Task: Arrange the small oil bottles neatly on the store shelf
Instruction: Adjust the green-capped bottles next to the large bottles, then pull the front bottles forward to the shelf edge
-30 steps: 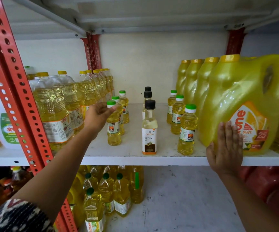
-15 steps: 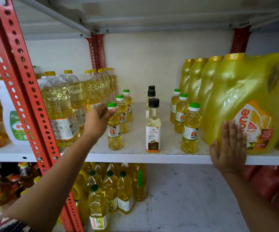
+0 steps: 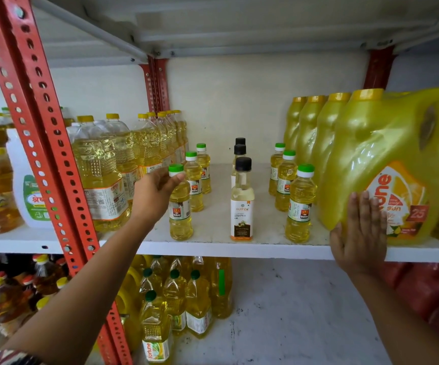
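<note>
White shelf (image 3: 213, 247) is carrying three neat rows; left hand (image 3: 153, 192) is still pinching the front bottle (image 3: 180, 206) unmoved, right hand (image 3: 359, 233) staying flat, open against the jug (image 3: 387, 159).

1. Rear wall (image 3: 252, 101): plain, off-white, unmarked.
2. Shelving: white shelf board (image 3: 213, 248) carried on red perforated steel uprights (image 3: 36, 127); two further red posts stand against the wall.
3. Upper shelf underside (image 3: 239, 25): grey-white metal, bolted braces visible.
4. Floor (image 3: 292, 312): pale grey concrete, scuffed.
5. Lighting: even, diffuse.
</note>
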Demonstrator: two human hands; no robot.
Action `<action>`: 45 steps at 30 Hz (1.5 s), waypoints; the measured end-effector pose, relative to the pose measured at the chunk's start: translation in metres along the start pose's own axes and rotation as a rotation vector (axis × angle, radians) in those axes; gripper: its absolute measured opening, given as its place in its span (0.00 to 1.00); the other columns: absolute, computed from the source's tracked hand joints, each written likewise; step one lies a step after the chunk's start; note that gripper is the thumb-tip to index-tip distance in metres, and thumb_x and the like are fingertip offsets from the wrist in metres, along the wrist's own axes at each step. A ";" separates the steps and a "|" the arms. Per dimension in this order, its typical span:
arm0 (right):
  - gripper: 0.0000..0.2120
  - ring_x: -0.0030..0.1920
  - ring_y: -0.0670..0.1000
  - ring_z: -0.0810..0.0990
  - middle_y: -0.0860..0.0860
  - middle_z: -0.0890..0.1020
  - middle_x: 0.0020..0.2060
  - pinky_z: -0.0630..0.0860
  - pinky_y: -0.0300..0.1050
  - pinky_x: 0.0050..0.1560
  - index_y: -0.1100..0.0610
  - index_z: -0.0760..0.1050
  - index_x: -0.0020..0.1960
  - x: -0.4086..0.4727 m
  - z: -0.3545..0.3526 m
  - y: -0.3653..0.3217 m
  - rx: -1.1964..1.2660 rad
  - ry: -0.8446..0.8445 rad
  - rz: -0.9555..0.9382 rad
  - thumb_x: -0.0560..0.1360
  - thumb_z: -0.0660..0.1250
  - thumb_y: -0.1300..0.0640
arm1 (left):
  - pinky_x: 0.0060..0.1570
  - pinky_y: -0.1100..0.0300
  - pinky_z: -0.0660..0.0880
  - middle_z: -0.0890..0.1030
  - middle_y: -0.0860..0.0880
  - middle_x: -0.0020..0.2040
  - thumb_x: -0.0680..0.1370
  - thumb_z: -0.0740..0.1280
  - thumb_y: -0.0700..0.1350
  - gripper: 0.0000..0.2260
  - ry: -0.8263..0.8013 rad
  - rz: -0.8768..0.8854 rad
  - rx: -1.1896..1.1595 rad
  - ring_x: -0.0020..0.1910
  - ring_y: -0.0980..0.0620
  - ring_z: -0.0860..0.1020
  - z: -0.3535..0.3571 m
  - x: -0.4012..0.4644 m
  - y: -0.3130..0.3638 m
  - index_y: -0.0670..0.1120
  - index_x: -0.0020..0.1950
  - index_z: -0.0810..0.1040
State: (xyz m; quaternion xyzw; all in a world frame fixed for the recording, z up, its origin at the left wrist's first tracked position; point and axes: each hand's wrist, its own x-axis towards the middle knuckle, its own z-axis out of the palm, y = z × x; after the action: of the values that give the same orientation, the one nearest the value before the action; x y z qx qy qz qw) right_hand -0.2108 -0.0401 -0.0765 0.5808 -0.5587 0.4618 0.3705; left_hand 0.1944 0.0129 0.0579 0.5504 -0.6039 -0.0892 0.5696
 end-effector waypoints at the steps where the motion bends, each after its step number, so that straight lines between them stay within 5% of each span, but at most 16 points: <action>1: 0.33 0.80 0.55 0.50 0.53 0.50 0.81 0.46 0.53 0.80 0.58 0.50 0.80 0.000 0.000 0.000 0.001 -0.004 0.000 0.78 0.51 0.50 | 0.43 0.54 0.74 0.78 0.54 0.35 0.75 0.68 0.54 0.10 -0.008 -0.003 -0.008 0.38 0.52 0.76 0.000 -0.001 0.001 0.48 0.49 0.79; 5: 0.33 0.80 0.54 0.48 0.53 0.50 0.80 0.45 0.53 0.80 0.58 0.49 0.80 0.001 -0.004 -0.002 -0.004 -0.021 0.005 0.78 0.51 0.50 | 0.43 0.61 0.77 0.81 0.58 0.40 0.75 0.68 0.54 0.08 -0.002 -0.007 -0.071 0.41 0.62 0.79 0.000 -0.006 0.001 0.53 0.51 0.77; 8: 0.33 0.80 0.54 0.46 0.55 0.50 0.80 0.44 0.53 0.80 0.58 0.48 0.81 0.001 -0.010 -0.005 -0.015 -0.047 0.003 0.79 0.52 0.49 | 0.50 0.55 0.77 0.82 0.57 0.46 0.75 0.68 0.56 0.06 -0.045 -0.049 -0.147 0.47 0.59 0.80 0.001 -0.014 -0.003 0.59 0.49 0.76; 12: 0.32 0.80 0.55 0.48 0.57 0.50 0.80 0.47 0.53 0.79 0.58 0.48 0.81 -0.001 -0.024 -0.022 0.027 -0.074 0.008 0.82 0.49 0.44 | 0.42 0.65 0.75 0.79 0.59 0.47 0.71 0.70 0.60 0.29 -0.057 -0.106 -0.154 0.47 0.62 0.78 0.007 -0.028 -0.008 0.52 0.70 0.69; 18: 0.33 0.80 0.55 0.51 0.59 0.56 0.79 0.50 0.46 0.79 0.61 0.52 0.79 -0.011 -0.042 -0.093 0.292 -0.085 -0.070 0.81 0.54 0.45 | 0.45 0.74 0.72 0.80 0.59 0.56 0.68 0.76 0.53 0.27 0.014 -0.133 -0.130 0.50 0.66 0.78 0.026 -0.065 -0.027 0.53 0.64 0.70; 24: 0.37 0.74 0.55 0.67 0.59 0.67 0.74 0.66 0.39 0.68 0.63 0.60 0.77 -0.017 -0.047 -0.176 0.538 -0.190 0.085 0.77 0.65 0.43 | 0.56 0.58 0.72 0.80 0.45 0.62 0.69 0.76 0.45 0.29 0.103 -0.164 -0.029 0.55 0.52 0.75 0.041 -0.086 -0.043 0.46 0.68 0.71; 30: 0.42 0.68 0.58 0.75 0.57 0.73 0.70 0.77 0.50 0.57 0.60 0.62 0.76 -0.011 -0.038 -0.209 0.595 -0.389 0.475 0.70 0.74 0.42 | 0.59 0.51 0.77 0.81 0.45 0.60 0.70 0.76 0.47 0.27 0.120 -0.166 0.005 0.57 0.47 0.80 0.040 -0.086 -0.043 0.45 0.66 0.74; 35: 0.25 0.50 0.55 0.82 0.54 0.84 0.51 0.78 0.46 0.44 0.58 0.76 0.59 -0.015 -0.034 -0.216 0.521 -0.418 0.467 0.70 0.74 0.42 | 0.57 0.53 0.78 0.82 0.45 0.59 0.69 0.76 0.48 0.27 0.131 -0.174 0.019 0.56 0.47 0.80 0.038 -0.085 -0.044 0.45 0.65 0.74; 45: 0.24 0.48 0.54 0.83 0.52 0.85 0.50 0.79 0.45 0.41 0.57 0.78 0.58 -0.018 -0.032 -0.214 0.516 -0.378 0.444 0.70 0.74 0.41 | 0.55 0.51 0.79 0.82 0.46 0.59 0.68 0.76 0.50 0.27 0.150 -0.210 0.064 0.55 0.47 0.80 0.039 -0.086 -0.045 0.46 0.65 0.74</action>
State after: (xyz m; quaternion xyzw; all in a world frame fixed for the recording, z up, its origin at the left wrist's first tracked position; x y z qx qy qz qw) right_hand -0.0014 0.0175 -0.0654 0.5945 -0.5949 0.5410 -0.0064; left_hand 0.1676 0.0413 -0.0387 0.6334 -0.5012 -0.0875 0.5830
